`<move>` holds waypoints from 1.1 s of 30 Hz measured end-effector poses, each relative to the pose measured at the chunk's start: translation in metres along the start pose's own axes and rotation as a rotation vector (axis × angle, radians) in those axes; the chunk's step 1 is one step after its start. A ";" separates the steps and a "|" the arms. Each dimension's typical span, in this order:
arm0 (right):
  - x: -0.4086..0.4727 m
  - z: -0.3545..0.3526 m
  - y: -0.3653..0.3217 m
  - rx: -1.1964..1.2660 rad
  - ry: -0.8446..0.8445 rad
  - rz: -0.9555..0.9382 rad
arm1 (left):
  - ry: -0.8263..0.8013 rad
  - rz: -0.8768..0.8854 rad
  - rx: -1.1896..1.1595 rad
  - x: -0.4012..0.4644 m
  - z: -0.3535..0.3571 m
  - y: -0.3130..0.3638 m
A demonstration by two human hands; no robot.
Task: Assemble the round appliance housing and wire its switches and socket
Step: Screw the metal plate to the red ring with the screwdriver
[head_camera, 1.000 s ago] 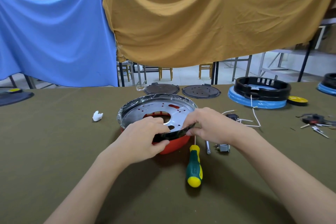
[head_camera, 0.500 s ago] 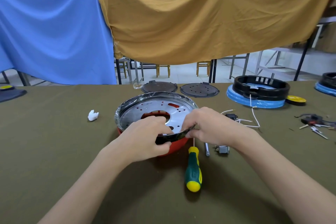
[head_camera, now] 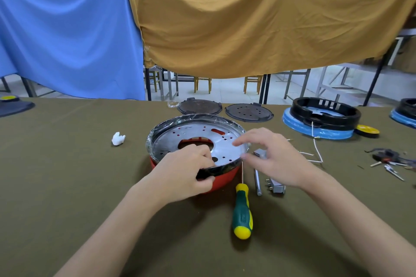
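A round red housing [head_camera: 221, 181] with a silver perforated plate [head_camera: 225, 144] and a film-wrapped black rim lies in the middle of the table. My left hand [head_camera: 182, 175] grips its near rim, thumb outside and fingers curled over the edge onto the plate. My right hand [head_camera: 270, 157] hovers just right of the rim with fingers spread and loosely bent, holding nothing. A small grey switch [head_camera: 276, 186] and a metal rod [head_camera: 257, 182] lie under that hand. White wires [head_camera: 315, 150] trail to the right.
A green and yellow screwdriver [head_camera: 242, 211] lies in front of the housing. Two dark round lids [head_camera: 248, 112] sit behind it. A black ring on a blue base [head_camera: 322, 119] stands at the right, with a yellow disc [head_camera: 367, 130] and loose connectors [head_camera: 387, 159]. A white scrap [head_camera: 118, 139] lies left.
My right hand has let go of the housing's rim and lifted off to the right, fingers spreading. My left hand keeps its grip on the near rim.
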State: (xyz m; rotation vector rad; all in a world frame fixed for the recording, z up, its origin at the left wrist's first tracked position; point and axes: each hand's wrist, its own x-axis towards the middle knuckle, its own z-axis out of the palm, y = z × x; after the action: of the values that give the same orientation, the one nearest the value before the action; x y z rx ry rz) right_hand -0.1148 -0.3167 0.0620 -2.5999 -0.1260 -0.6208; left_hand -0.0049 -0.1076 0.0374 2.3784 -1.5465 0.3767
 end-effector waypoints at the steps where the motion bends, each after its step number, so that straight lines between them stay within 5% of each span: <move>1: -0.006 -0.004 -0.002 0.037 0.046 -0.026 | 0.003 0.007 0.001 0.000 0.001 -0.001; 4: -0.027 -0.012 -0.013 0.036 -0.242 -0.128 | 0.024 0.018 0.003 -0.001 0.002 -0.002; 6: -0.038 -0.006 -0.018 -0.205 -0.530 -0.184 | 0.032 0.027 0.005 -0.001 0.003 -0.002; 8: -0.045 0.006 -0.020 -0.471 -0.575 -0.301 | 0.039 0.045 0.017 -0.001 0.003 -0.001; 11: -0.048 0.021 -0.024 -0.660 -0.500 -0.452 | 0.047 0.057 0.032 -0.002 0.003 0.000; 15: -0.053 0.009 -0.015 -0.627 -0.378 -0.423 | 0.045 0.048 0.027 -0.004 0.001 0.003; 21: -0.060 -0.043 -0.009 0.045 0.279 -0.037 | -0.029 0.010 0.029 -0.004 -0.005 0.007; 26: -0.016 -0.069 -0.015 0.467 0.594 0.105 | -0.167 0.001 0.015 0.006 -0.015 0.008; 33: 0.077 -0.039 -0.016 0.674 0.565 0.111 | -0.168 0.004 -0.001 0.008 -0.013 0.002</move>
State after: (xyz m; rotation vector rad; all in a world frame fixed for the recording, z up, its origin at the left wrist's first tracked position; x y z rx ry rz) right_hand -0.0651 -0.3222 0.1340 -1.7092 -0.0026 -1.0337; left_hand -0.0044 -0.1098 0.0524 2.4612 -1.6211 0.1809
